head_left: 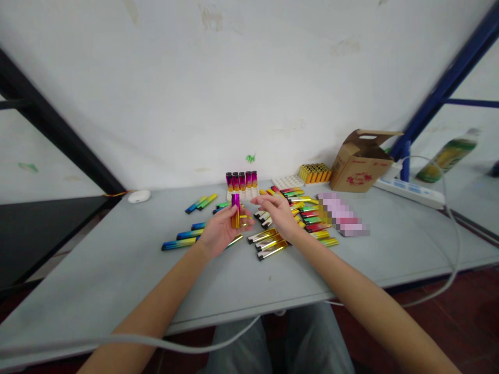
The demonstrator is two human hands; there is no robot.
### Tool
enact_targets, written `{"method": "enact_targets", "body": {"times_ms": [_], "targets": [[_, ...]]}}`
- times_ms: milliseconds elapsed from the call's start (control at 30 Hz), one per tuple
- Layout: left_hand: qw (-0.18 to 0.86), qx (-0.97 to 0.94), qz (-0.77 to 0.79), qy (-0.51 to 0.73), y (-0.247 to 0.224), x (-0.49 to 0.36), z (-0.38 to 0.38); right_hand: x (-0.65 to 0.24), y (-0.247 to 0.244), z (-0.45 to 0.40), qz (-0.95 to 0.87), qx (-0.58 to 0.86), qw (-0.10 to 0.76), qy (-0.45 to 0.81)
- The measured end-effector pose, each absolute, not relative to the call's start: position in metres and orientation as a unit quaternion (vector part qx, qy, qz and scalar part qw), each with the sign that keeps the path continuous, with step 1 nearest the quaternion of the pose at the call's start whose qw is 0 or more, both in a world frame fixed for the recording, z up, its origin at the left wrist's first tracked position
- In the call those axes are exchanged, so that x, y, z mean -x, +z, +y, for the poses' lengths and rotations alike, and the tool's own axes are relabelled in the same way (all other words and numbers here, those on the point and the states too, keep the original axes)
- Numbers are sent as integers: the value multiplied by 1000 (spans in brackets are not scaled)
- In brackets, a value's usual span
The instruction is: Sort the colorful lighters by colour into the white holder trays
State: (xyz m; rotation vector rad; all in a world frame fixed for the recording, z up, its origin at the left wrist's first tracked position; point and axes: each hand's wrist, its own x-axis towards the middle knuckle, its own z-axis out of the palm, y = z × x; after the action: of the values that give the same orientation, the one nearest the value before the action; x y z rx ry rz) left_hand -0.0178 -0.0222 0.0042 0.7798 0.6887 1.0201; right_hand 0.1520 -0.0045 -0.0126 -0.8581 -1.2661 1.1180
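My left hand (219,228) holds a purple and gold tube (235,210) upright, with its fingers wrapped round it. Just right of the tube is my right hand (277,210), its thumb and fingertips pinched together; whatever may be between them is too small to make out. Behind the hands, several purple and orange tubes (242,181) with dark ends stand in a white tray (249,194). Silver and gold tubes (272,250) lie in front of my right hand. Blue and yellow tubes (179,244) lie to the left of my left hand.
At the back right are a white holed tray (287,181), a block of upright yellow tubes (315,173) and an open cardboard box (360,165). A pixelated pink item (343,213), a power strip (413,192) and a bottle (448,156) are farther right. A white cable (187,349) crosses the front.
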Motion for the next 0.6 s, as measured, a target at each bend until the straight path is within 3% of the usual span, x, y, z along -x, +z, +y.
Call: {"method": "enact_targets", "body": {"times_ms": [200, 600], "targets": [[732, -358, 321, 483, 3, 21, -19, -165, -10, 4, -379, 327, 545, 673], [712, -334, 363, 500, 0, 22, -14, -177, -11, 11, -343, 309, 547, 699]]}}
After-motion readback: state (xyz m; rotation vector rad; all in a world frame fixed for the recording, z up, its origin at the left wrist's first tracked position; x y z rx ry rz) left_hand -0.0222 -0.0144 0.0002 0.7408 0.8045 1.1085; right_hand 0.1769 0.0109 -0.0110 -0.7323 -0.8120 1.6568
